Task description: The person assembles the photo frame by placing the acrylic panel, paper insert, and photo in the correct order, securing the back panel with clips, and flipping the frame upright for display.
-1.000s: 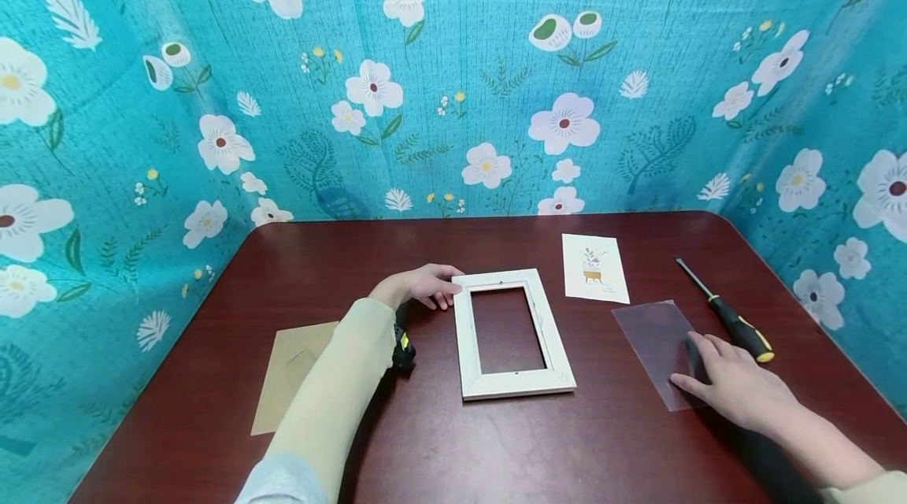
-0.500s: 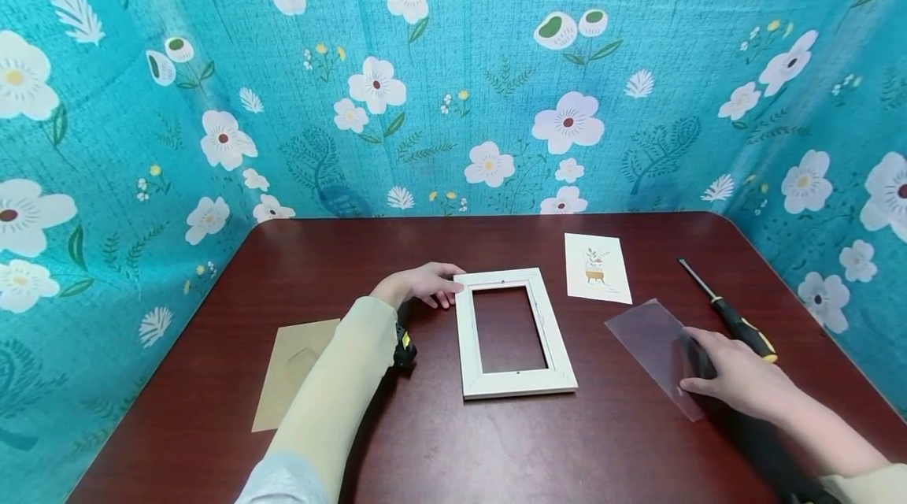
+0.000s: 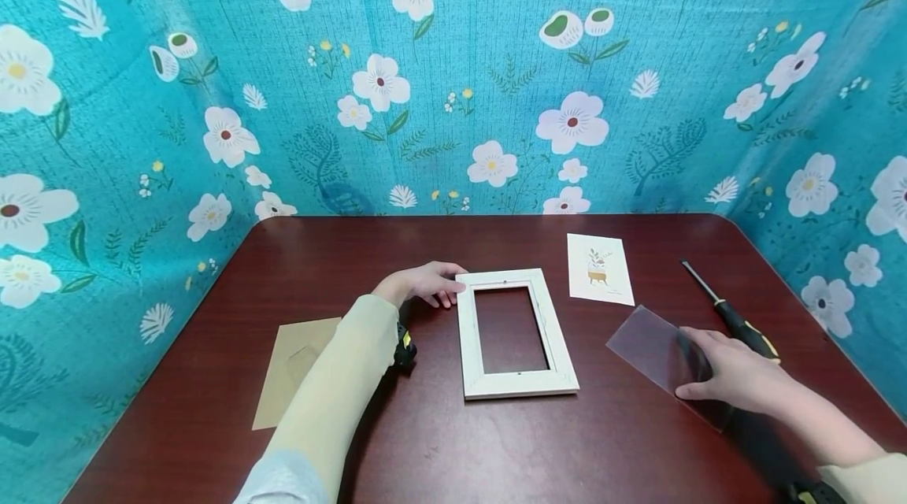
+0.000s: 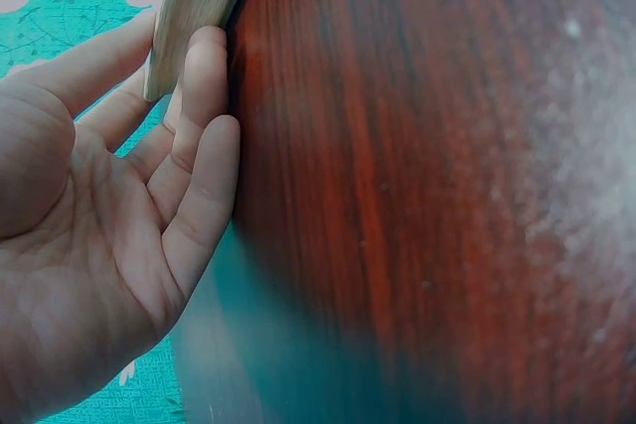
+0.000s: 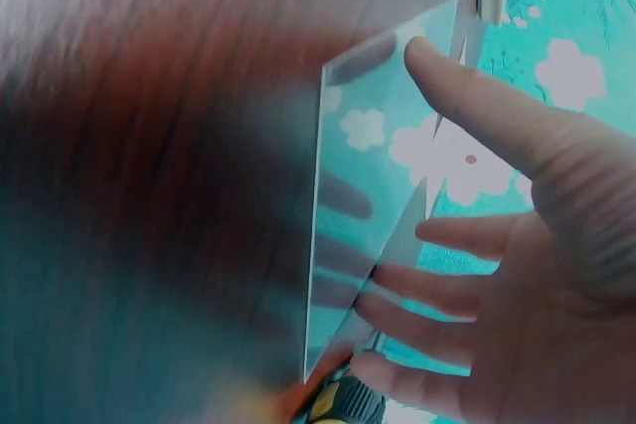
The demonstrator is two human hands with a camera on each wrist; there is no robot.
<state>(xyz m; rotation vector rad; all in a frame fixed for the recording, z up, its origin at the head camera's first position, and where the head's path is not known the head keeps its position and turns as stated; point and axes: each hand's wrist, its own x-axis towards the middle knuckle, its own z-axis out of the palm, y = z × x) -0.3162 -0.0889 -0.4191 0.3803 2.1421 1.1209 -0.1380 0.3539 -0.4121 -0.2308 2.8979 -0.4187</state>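
Head view: the left hand [image 3: 428,283] holds the far left corner of a white picture frame [image 3: 520,385] mid-table; the right hand [image 3: 740,374], half-spread, spans a clear pane [image 3: 643,345] to the right — near a screwdriver [image 3: 738,324]. Left wrist view: loosely bent thumb and fingers flank the frame's corner. Right wrist view: thumb and fingertips grip the pane's edges.

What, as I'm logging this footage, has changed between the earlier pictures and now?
The clear sheet has turned counterclockwise in the head view: its far end swung left, its near end right, with the right hand on it. Nothing was let go. The left hand stays at a corner of the white frame; the picture card, screwdriver and tan panel lie as before.
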